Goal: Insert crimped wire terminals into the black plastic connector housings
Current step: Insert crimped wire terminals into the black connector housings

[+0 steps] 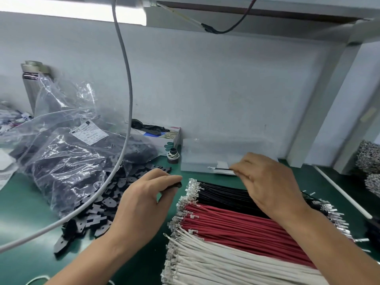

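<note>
- A thick grey cable (pixel 127 87) hangs down from above and sweeps across the green bench mat (pixel 24 202).
- A bright strip light (pixel 72 11) glows along the top left.
- A small open white cardboard box (pixel 162 136) sits against the pale back wall (pixel 226 79).
- Just beside it stands a little black spool wound with white wire (pixel 173 155).
- Far left, a metal cylindrical flask (pixel 30 79) stands upright.

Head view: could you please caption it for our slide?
Left hand holds a black housing; right hand pinches a black wire.
</note>
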